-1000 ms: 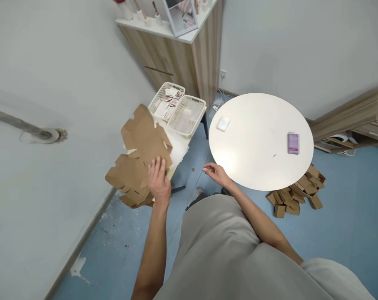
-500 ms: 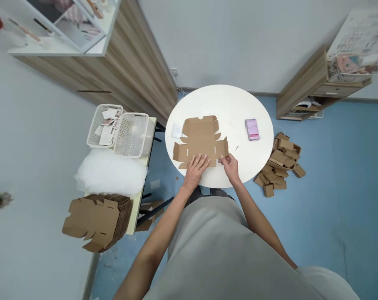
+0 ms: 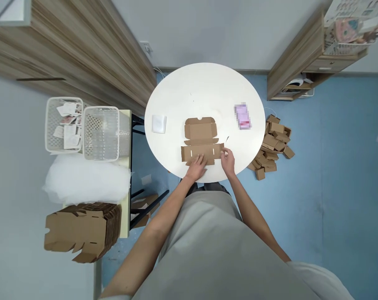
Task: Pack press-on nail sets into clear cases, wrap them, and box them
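A brown cardboard box blank [image 3: 202,131] lies on the round white table in front of me, creased across its middle, with two slots in its near panel. My left hand [image 3: 196,167] rests on the near panel, fingers stretched out. At the blank's right end, my right hand [image 3: 228,161] pinches the edge of the side flap between thumb and fingers. A small clear plastic packet [image 3: 159,124] is on the table to the left. On the right side lies a purple, blurred-out packet [image 3: 242,116].
The round white table [image 3: 204,83] stands near the wall. A side table on the left carries white baskets [image 3: 100,109], white wrapping [image 3: 87,179] and a stack of flat box blanks [image 3: 73,231]. Small folded boxes [image 3: 273,143] are heaped on the floor at right.
The blank's far part has been bent along the crease and now looks shorter. The clear packet shows uncovered beside it. My camera view has shifted; both hands stay at the near edge.
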Tool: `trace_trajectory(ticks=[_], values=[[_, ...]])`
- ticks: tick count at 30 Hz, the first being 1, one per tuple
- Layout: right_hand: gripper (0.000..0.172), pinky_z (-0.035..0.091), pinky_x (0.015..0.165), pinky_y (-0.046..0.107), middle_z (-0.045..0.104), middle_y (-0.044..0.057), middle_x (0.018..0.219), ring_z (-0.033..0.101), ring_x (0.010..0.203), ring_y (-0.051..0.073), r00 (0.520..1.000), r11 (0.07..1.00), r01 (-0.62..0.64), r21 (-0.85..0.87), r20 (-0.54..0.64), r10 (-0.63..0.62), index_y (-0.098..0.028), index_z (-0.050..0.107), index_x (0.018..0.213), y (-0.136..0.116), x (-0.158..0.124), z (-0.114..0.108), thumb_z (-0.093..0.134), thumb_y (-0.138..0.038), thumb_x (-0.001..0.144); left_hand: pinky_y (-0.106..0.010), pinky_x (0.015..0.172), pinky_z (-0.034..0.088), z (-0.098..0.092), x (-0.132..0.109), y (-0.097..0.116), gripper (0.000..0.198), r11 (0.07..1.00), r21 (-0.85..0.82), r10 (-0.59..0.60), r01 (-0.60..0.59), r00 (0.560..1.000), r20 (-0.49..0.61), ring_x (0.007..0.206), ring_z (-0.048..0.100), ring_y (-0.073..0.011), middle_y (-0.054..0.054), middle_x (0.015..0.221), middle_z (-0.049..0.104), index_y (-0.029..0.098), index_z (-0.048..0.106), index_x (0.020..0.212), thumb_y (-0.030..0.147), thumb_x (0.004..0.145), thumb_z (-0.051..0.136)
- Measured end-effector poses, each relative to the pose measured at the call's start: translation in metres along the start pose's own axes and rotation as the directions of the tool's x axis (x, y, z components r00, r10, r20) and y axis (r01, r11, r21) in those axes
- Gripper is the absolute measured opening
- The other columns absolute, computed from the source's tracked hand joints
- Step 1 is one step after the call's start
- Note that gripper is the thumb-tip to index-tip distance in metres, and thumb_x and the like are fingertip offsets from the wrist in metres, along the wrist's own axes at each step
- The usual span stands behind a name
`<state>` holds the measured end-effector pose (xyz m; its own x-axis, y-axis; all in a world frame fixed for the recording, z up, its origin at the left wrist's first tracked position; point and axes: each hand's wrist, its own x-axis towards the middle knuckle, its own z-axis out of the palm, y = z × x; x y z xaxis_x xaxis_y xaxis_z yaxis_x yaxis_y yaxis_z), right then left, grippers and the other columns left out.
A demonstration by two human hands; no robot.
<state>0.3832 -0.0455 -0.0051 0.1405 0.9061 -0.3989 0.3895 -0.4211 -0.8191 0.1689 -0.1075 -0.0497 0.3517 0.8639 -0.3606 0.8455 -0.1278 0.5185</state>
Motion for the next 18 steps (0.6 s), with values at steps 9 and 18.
trace_trajectory(ticks=[9,18], values=[[0.047,0.054,0.120,0.046,0.056,0.023,0.158,0.062,0.139,0.031,0.981,0.942,0.100,-0.319,0.192,-0.039,-0.016,0.055,0.152,-0.031,0.068,0.060,0.057,-0.034,0.108,-0.057,0.125,0.049,-0.032,-0.014,-0.041,0.066,0.944,-0.077,-0.326,0.320,0.941,-0.089,0.149,0.052,-0.0431,-0.025,0.157,0.058,0.012,0.062,0.152,0.024,0.090,0.080],[0.056,0.051,0.123,0.057,0.057,0.023,0.155,0.058,0.141,0.035,0.979,0.957,0.071,-0.283,0.203,-0.013,-0.017,0.054,0.156,-0.029,0.095,0.074,0.062,-0.032,0.102,-0.057,0.119,0.052,-0.037,-0.021,-0.048,0.065,0.954,-0.070,-0.294,0.292,0.955,-0.026,0.153,0.051,-0.0387,-0.020,0.168,0.056,0.017,0.067,0.153,0.002,0.090,0.059]])
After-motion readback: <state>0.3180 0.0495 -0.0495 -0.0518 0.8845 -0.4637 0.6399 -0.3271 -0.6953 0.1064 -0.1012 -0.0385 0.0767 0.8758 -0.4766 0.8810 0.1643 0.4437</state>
